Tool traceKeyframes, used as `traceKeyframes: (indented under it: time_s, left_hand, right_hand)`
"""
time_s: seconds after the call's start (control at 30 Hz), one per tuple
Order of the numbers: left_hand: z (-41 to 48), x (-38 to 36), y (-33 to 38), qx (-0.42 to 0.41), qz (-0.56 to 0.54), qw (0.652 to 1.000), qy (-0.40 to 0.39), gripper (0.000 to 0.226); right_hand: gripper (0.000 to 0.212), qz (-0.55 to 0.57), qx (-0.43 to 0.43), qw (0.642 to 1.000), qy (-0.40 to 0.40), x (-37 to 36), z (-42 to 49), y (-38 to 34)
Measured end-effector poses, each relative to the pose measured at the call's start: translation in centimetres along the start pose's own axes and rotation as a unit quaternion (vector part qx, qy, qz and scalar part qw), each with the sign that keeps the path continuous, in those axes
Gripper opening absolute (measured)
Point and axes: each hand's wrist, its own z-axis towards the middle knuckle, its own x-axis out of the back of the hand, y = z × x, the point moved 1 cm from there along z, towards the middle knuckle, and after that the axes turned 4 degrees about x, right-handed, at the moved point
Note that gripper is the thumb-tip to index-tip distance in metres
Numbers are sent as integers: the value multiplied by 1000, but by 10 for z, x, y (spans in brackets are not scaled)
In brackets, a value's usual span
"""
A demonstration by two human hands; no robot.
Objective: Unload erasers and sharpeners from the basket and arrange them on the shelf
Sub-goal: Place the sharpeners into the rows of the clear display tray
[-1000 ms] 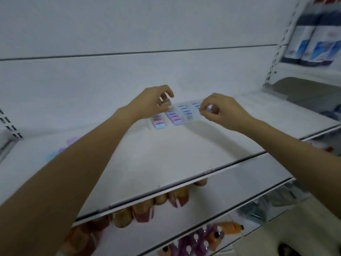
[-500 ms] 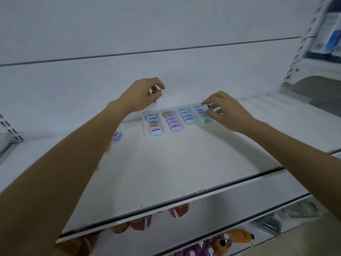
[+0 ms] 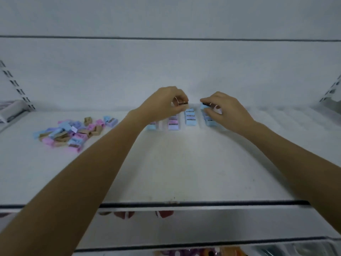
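Mid-arranging. Pinching a tan sharpener (image 3: pixel 180 102) in the left grip (image 3: pixel 164 103), just above the back of the sorted rows (image 3: pixel 190 118). Pinching a blue sharpener (image 3: pixel 204 106) in the right grip (image 3: pixel 227 110), at the rightmost row's far end. Next, likely: setting each down flush in line without nudging neighbours. More waiting in the loose pile (image 3: pixel 73 131), well left on the shelf (image 3: pixel 184 172). Wide bare room toward the front edge (image 3: pixel 184 203).

- At 6 o'clock from the rows of sharpeners (image 3: pixel 190 117), the white shelf (image 3: pixel 175 172) has lots of room for a hand.
- At 9 o'clock, a loose pile of sharpeners (image 3: pixel 73 132) is in the way.
- At 12 o'clock, the back wall (image 3: pixel 166 71) stands right behind.
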Motion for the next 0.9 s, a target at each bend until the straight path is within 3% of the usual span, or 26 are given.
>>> traceKeyframes:
  time_s: [0.27, 0.43, 0.53, 0.67, 0.9]
  left_hand:
    - [-20, -37, 21, -21, -13, 998, 58, 11]
    - [-25, -41, 20, -29, 20, 997, 66, 19]
    - [-26, -43, 21, -39, 14, 997, 58, 22]
    - [-28, -48, 19, -41, 32, 998, 43, 14]
    - [-31, -47, 18, -55, 83, 993, 58, 18]
  right_hand:
    - [23, 60, 6, 996, 61, 2, -34, 17]
    - [27, 71, 0, 997, -13, 5, -40, 17]
    - [17, 48, 18, 998, -43, 6, -41, 15]
    - [7, 36, 28, 998, -47, 6, -41, 15]
    - [6, 49, 18, 997, -50, 5, -41, 15]
